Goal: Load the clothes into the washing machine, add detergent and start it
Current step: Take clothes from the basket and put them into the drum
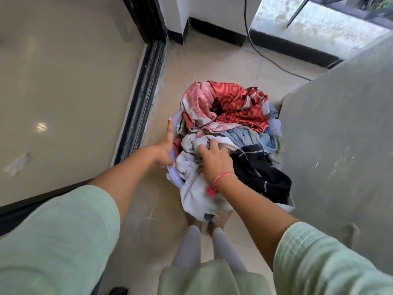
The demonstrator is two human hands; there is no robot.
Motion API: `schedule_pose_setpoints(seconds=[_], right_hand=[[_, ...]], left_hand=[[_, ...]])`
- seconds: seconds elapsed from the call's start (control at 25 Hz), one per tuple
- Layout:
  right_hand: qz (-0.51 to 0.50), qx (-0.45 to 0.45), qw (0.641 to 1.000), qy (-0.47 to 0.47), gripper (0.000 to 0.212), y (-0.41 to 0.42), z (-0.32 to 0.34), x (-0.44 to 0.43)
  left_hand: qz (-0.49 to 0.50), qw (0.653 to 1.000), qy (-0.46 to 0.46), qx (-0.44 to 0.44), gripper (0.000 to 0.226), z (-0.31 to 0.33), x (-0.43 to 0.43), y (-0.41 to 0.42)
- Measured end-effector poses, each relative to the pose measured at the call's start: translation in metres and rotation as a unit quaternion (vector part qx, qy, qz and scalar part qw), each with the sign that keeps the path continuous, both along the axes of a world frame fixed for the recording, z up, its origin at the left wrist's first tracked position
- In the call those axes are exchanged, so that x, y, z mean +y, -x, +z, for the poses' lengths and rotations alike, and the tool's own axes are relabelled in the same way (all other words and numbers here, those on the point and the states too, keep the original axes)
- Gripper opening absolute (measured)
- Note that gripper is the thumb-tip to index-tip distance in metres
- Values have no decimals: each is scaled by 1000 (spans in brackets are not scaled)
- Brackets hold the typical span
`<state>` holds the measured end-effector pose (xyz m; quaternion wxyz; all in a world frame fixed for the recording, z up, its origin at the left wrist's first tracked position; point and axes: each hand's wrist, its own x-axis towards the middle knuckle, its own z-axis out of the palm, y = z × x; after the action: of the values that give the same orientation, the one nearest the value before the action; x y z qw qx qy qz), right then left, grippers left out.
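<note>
Fingers [204,149] of the right hand [214,161] are bent down into a pale garment [197,194] at the near side of the heap, gripping its cloth. The left hand [163,151] holds the lavender rim of the basket [173,177], its forefinger [169,130] stretched straight along the edge and the thumb pressed on the rim. The clothes [229,133] fill the basket to overflowing: a red patterned cloth [238,107] lies on top at the far side, blue fabric [244,137] in the middle and a black garment [261,173] hangs over the right edge. The basket stands on the tiled floor [202,64], just beside a tall grey panel [340,135] on the right. A red thread band [223,177] circles the right wrist. A black cable [265,58] trails across the floor behind.
</note>
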<state>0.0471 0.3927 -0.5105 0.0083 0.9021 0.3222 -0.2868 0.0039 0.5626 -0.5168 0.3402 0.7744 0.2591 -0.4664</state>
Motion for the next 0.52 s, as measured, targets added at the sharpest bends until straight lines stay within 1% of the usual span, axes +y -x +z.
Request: schedule_pose_setpoints(seconds=[0.04,0.12,0.24,0.32,0.4,0.44,0.48,0.52], right_hand=[[17,28,999,-19,29,-3,3,-4],[-15,66,996,-52,21,-1,15,-17],[-125,30,989,-72,10,13,44,-57],[-167,13,982,-91,14,28,74,-73],[-153,-13,977,-148,20,41,105,-69],[-138,-30,972,-187,17,47,124,-63],[-128,-47,965,-223,10,52,144,-58],[-130,-65,957,-251,7,57,165,-57]], left_hand=[[3,1000,7,-5,129,2,1,2],[9,1000,10,-1,127,3,1,2],[28,999,7,13,124,6,-2,1],[48,999,3,17,121,9,-6,-1],[95,995,26,19,123,7,-7,-1],[123,992,24,23,126,-6,-3,2],[132,991,18,32,126,-21,2,6],[147,987,27,51,123,-25,4,5]])
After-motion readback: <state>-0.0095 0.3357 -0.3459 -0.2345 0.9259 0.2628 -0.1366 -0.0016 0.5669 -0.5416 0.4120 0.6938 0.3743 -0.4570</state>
